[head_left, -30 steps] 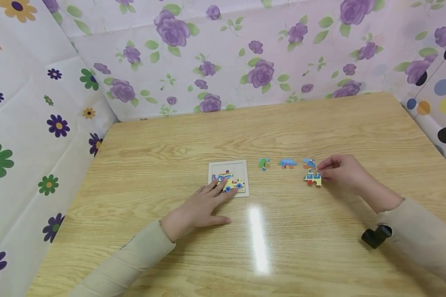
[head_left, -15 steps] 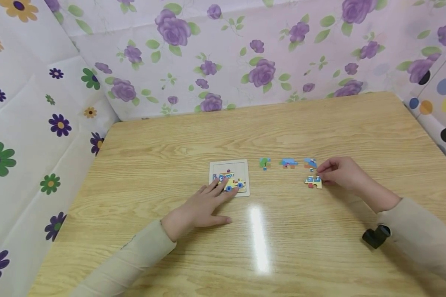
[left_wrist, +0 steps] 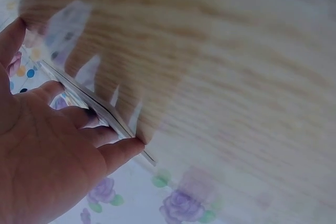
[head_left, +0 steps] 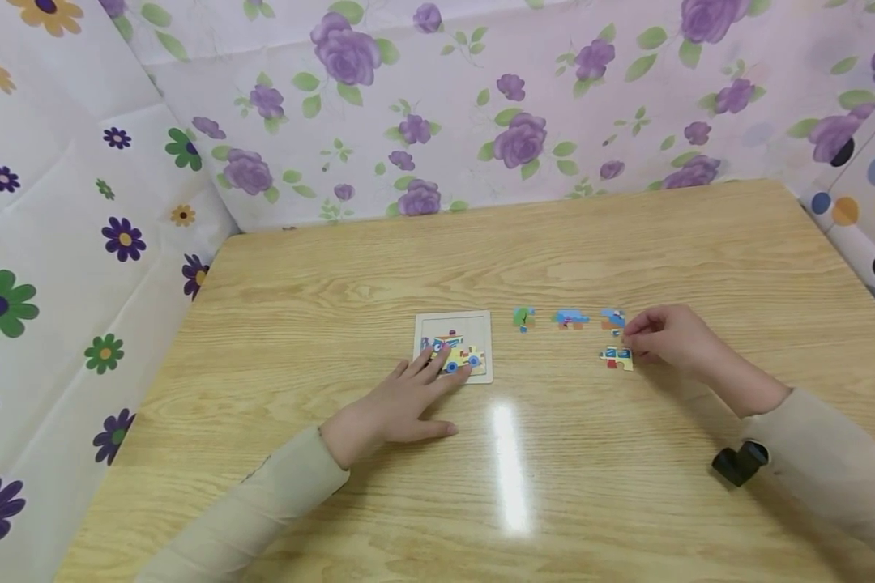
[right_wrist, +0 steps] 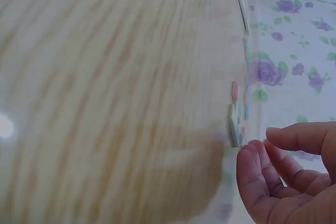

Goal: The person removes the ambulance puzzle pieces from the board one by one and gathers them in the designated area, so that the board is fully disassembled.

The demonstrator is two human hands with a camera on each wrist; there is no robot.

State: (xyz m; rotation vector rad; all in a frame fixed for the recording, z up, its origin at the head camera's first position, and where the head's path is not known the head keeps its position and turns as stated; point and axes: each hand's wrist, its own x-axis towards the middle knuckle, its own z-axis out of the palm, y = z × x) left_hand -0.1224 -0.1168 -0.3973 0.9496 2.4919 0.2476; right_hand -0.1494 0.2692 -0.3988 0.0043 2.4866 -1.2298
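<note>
In the head view my left hand (head_left: 401,405) lies with fingers spread on a square puzzle board (head_left: 485,328). Its fingertips cover part of a yellow vehicle picture (head_left: 474,361) assembled inside the frame. From the left wrist, the straight fingers reach along the board's thin edge (left_wrist: 107,108). My right hand (head_left: 674,336) has loosely bent fingers at the right side of a yellow and blue puzzle piece (head_left: 616,357) lying on the table. The right wrist view shows its fingertips right at the edge of that piece (right_wrist: 233,124), the thumb held apart.
Left to right beyond the yellow piece lie a green tree piece (head_left: 522,318), a blue piece (head_left: 572,317) and a blue and orange piece (head_left: 612,319). A black device (head_left: 740,463) sits at the right sleeve. Floral cloth (head_left: 379,121) hangs behind the wooden table (head_left: 335,291).
The yellow and blue piece has shifted slightly toward me, away from the blue and orange piece, beside my right fingertips. The left hand keeps its place on the board.
</note>
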